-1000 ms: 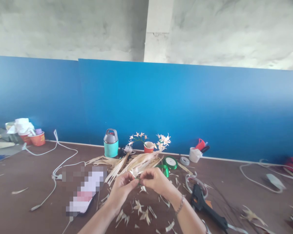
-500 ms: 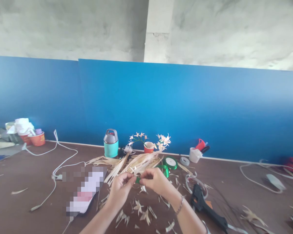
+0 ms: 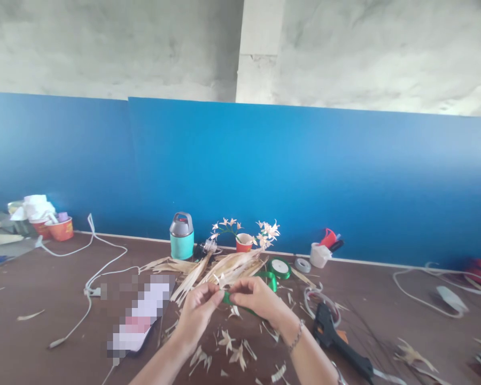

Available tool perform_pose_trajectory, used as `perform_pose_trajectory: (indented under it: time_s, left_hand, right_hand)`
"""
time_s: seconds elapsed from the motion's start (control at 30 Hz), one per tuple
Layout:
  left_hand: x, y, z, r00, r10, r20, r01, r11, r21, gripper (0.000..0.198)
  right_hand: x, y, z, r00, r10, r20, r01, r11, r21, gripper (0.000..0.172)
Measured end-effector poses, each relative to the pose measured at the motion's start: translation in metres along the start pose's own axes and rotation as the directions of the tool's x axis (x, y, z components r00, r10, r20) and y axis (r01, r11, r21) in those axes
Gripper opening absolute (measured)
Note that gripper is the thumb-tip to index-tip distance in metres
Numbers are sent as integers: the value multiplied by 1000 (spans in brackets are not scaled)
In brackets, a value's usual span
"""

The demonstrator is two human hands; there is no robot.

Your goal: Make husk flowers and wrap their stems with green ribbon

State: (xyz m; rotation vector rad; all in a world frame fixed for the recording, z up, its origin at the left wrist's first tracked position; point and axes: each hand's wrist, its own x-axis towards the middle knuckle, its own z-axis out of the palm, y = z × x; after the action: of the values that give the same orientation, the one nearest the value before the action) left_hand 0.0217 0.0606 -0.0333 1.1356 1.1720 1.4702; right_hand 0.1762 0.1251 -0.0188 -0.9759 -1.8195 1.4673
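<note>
Green ribbon stretches between my two hands, which nearly meet over the middle of the table. My left hand pinches it between thumb and fingers, beside a small pale husk flower that rises at the fingertips. With thumb and forefinger, my right hand grips the ribbon too. The ribbon's spool lies just behind my right hand, a loop coming off it. Dried corn husks are heaped beyond my hands. Loose husk flowers and scraps lie below them.
At the back stand a teal flask, a red cup with husk flowers and a white cup. A glue gun lies to the right, a phone to the left. White cables cross the left side.
More green ribbon shows below my right hand now, trailing under the wrist. Both hands stay in nearly the same place, still pinching.
</note>
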Motion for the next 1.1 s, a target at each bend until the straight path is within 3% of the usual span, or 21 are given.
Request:
perform_pose_trajectory:
  time_s: [0.2, 0.6, 0.73, 0.93, 1.1]
  left_hand:
    - [-5, 14, 5, 993, -92, 68, 99, 989, -110, 34]
    - [-5, 10, 3, 979, -94, 182, 131, 970, -204, 28]
    - [-7, 13, 3, 975, -103, 198, 144, 968, -206, 27]
    - [-7, 15, 3, 972, -90, 216, 129, 977, -170, 28]
    - [-2, 3, 3, 994, -39, 101, 48, 995, -83, 30]
  right_hand:
    - [-4, -8, 8, 996, -49, 69, 25, 952, 305, 21]
    - [-5, -10, 14, 991, -43, 130, -29, 861, 508, 24]
    - [-7, -14, 14, 988, -53, 143, -28, 858, 512, 24]
    - [-4, -9, 19, 997, -60, 44, 36, 908, 417, 30]
    - [-1, -7, 22, 990, -121, -67, 134, 957, 257, 25]
